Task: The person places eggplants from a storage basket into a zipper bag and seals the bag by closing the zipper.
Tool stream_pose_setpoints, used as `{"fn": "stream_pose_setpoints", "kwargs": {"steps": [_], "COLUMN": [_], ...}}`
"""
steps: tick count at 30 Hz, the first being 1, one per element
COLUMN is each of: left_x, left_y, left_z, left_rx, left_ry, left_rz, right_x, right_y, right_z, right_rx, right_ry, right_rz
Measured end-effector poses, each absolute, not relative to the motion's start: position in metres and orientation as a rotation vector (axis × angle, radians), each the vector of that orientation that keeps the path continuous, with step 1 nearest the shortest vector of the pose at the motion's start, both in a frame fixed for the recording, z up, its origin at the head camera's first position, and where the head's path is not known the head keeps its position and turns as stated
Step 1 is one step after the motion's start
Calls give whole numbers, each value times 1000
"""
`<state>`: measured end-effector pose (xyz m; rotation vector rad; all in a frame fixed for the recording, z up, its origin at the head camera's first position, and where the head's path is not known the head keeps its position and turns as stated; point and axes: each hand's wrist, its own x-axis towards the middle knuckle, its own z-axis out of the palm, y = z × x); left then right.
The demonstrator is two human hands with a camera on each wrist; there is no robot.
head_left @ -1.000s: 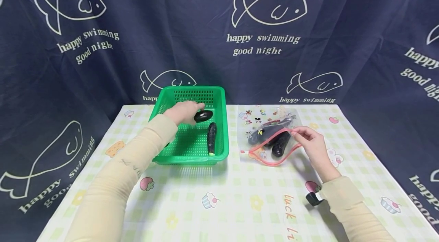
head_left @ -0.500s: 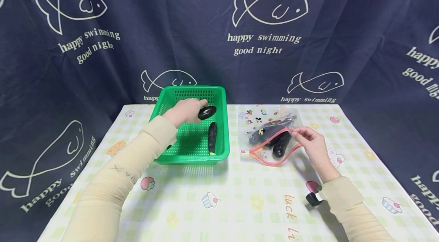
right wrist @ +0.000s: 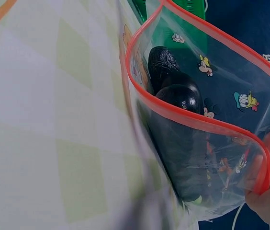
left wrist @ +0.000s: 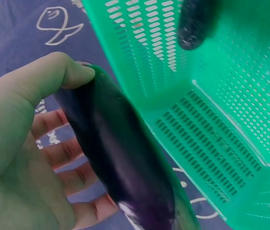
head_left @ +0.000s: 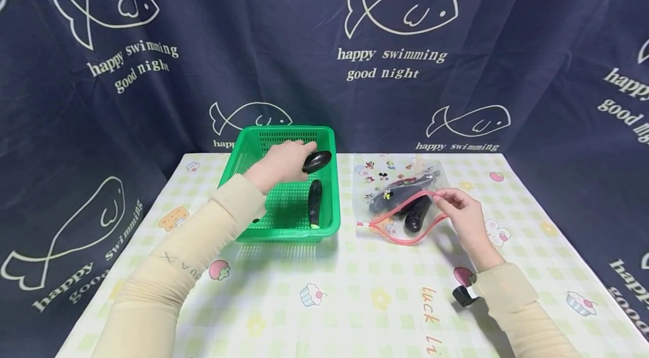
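My left hand (head_left: 286,162) grips a glossy dark purple eggplant (head_left: 317,162) above the back right of the green basket (head_left: 332,177). The left wrist view has the thumb on one side of this eggplant (left wrist: 120,148) and the fingers behind it. Another eggplant (head_left: 315,203), with a pale green end, lies in the basket's right side. My right hand (head_left: 462,214) pinches the edge of a clear zip bag (head_left: 362,177) at its right corner. The bag's red-rimmed mouth gapes. Inside it lie several dark eggplants (right wrist: 175,96).
A dark tip (head_left: 256,221) in the basket shows beside the left sleeve; the rest is hidden. A checked tablecloth (head_left: 355,301) covers the table. A navy fish-print curtain (head_left: 395,104) hangs behind. A small black object (head_left: 463,295) sits by the right cuff.
My left hand has moved right and slightly upward in view with the eggplant, toward the basket's right rim. The right hand has kept its hold on the bag, almost still.
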<state>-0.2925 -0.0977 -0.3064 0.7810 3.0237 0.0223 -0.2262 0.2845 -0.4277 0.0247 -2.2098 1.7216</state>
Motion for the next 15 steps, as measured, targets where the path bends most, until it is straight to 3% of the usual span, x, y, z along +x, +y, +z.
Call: {"fn": "stream_pose_setpoints", "kwargs": {"steps": [15], "left_x": [-274], "left_y": [-74], "left_z": [-296], "left_rx": [814], "left_ry": [3086], "left_rz": [-6], "right_x": [-227], "right_y": [285], "right_z": [-431], "right_rx": [26], "right_ry": [-2197], "right_rz": [1744]}}
